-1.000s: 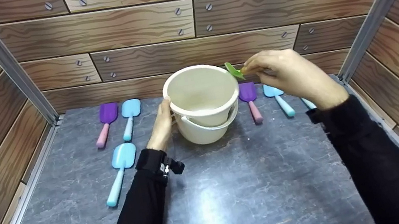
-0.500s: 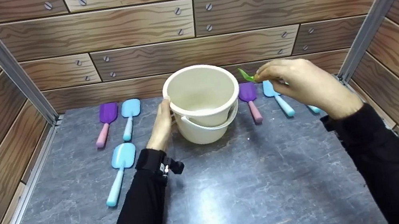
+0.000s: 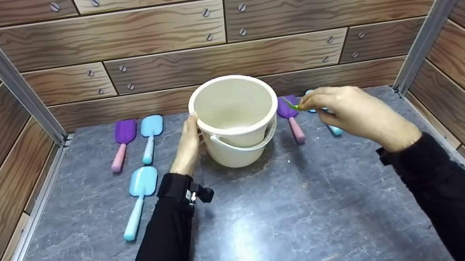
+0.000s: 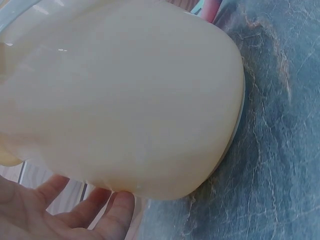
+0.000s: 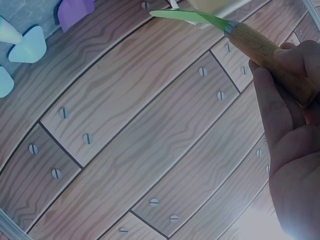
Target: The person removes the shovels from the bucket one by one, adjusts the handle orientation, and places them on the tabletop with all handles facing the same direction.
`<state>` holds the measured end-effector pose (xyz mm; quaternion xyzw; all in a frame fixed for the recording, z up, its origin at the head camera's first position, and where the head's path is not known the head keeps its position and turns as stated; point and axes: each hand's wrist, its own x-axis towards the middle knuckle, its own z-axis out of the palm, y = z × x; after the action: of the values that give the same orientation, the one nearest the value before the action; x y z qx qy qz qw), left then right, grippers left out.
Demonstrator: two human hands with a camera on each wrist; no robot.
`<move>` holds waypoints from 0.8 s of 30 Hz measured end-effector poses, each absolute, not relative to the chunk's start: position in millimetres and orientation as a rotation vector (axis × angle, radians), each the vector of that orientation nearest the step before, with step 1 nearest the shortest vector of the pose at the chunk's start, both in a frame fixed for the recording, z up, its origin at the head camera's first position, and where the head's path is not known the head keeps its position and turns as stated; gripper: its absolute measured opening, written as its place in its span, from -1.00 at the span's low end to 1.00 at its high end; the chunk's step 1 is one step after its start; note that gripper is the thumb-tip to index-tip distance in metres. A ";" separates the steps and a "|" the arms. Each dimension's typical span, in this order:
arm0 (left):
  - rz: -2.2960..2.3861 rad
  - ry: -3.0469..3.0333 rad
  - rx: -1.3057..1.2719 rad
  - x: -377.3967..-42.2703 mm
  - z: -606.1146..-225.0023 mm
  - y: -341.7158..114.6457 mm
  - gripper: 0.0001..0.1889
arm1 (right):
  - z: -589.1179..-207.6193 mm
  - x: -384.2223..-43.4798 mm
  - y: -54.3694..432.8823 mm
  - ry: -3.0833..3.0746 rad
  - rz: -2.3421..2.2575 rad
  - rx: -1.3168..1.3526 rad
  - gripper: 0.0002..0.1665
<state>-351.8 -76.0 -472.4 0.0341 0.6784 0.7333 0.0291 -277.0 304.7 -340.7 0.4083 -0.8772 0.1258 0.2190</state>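
A cream bucket (image 3: 238,150) stands upright on the grey table, its bail handle hanging at the front. My left hand (image 3: 188,147) holds the bucket's left side near the rim; in the left wrist view its bent fingers (image 4: 120,212) touch the outer wall. To the right of the bucket, my right hand (image 3: 353,115) pinches a small hand trowel (image 3: 292,104) in the air. The right wrist view shows the trowel's green blade (image 5: 187,16) and wooden handle (image 5: 265,52). Just beneath it lies a purple toy shovel (image 3: 291,113) with a pink handle.
Left of the bucket lie a purple shovel (image 3: 125,132), a light blue shovel (image 3: 151,126) and another blue shovel (image 3: 143,182) nearer me. A blue shovel (image 3: 335,129) is partly hidden by the right hand. Wood-pattern walls (image 3: 175,69) enclose the table on three sides.
My right hand with the trowel has moved away from the bucket's rim to the right, then down towards the table. The left hand and bucket stay in place.
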 end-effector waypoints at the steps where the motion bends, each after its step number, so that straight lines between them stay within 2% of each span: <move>1: 2.259 2.096 0.105 -351.8 -472.1 -76.1 -0.19 | -342.7 -276.9 304.4 -2.428 0.348 1.135 -0.51; 24: 2.275 2.058 0.085 -348.2 -470.0 -75.6 -0.20 | -391.8 -272.0 297.7 -2.479 0.299 1.224 -0.64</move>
<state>-348.2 -75.6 -470.0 0.0276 0.6701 0.7408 0.0361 -272.0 297.7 -391.8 0.4330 -0.8770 0.1057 0.1794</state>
